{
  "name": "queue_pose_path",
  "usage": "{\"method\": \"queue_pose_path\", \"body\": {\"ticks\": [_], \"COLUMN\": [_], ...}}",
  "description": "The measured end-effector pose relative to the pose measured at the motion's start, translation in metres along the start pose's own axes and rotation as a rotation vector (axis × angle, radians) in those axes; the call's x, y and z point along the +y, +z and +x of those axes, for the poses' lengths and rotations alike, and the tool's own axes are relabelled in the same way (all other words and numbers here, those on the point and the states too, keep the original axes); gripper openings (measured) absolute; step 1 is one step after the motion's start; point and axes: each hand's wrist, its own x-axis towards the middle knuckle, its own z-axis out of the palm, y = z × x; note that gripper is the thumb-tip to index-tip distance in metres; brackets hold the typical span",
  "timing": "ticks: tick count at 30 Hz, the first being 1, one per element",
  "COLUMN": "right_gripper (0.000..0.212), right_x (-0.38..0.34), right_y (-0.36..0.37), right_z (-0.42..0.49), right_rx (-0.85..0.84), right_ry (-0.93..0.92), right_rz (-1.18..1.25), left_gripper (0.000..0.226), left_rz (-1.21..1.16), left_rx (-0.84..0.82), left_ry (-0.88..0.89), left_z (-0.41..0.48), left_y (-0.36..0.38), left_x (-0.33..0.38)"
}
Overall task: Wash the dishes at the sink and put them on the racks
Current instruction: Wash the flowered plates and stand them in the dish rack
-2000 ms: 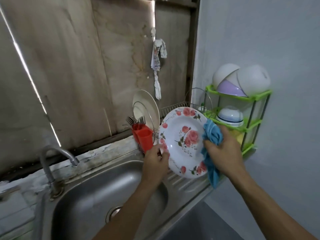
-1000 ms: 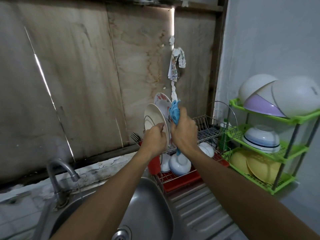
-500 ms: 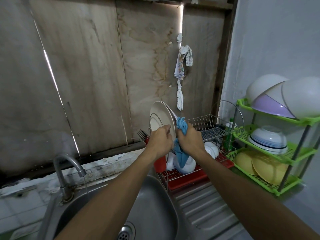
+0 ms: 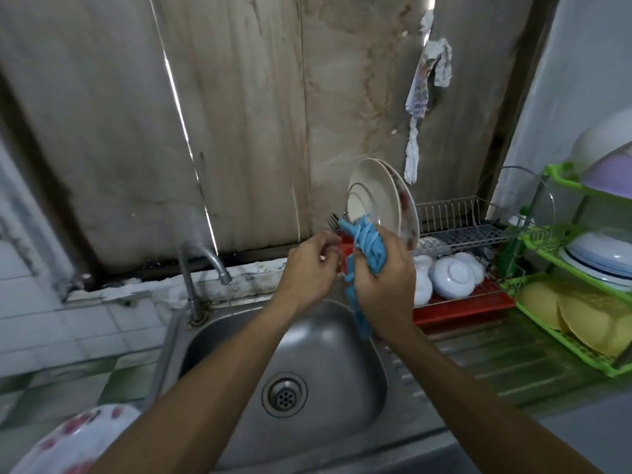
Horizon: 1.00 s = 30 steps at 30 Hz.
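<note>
Over the sink point(image 4: 335, 354), the right hand point(image 4: 384, 289) grips a bunched blue cloth point(image 4: 369, 244). The left hand point(image 4: 309, 268) hangs just beside it, fingers loosely curled, with nothing seen in them. Two plates point(image 4: 374, 200) stand upright in the wire rack point(image 4: 458, 217), with bowls point(image 4: 451, 275) upturned on its lower level. Water runs from the tap point(image 4: 187, 282).

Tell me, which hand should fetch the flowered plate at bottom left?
Left, probably: the left hand holds nothing and the plate sits nearer it; the right hand grips the cloth.
</note>
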Motion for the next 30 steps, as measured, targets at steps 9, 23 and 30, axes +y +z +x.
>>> {"method": "queue_pose_path", "body": {"ticks": [9, 23, 30], "right_gripper": [0.022, 0.012, 0.009], "right_x": [-0.046, -0.139, -0.143], "right_y": [0.097, 0.248, 0.285], "right_z": [-0.115, -0.287, -0.306], "right_rx": [-0.657, -1.176, -1.136], "right_ry": [0.316, 0.621, 0.602], "right_rz": [0.193, 0.048, -0.047], "left_gripper": [0.023, 0.036, 0.055], "left_rz": [0.180, 0.582, 0.625], "left_rx": [0.170, 0.168, 0.055], "left_ry": [-0.279, -0.917, -1.065], "left_z": [-0.115, -0.296, -0.326], "left_y": [-0.115, -0.284, -0.296], "left_x": [-0.105, -0.296, -0.352]}}
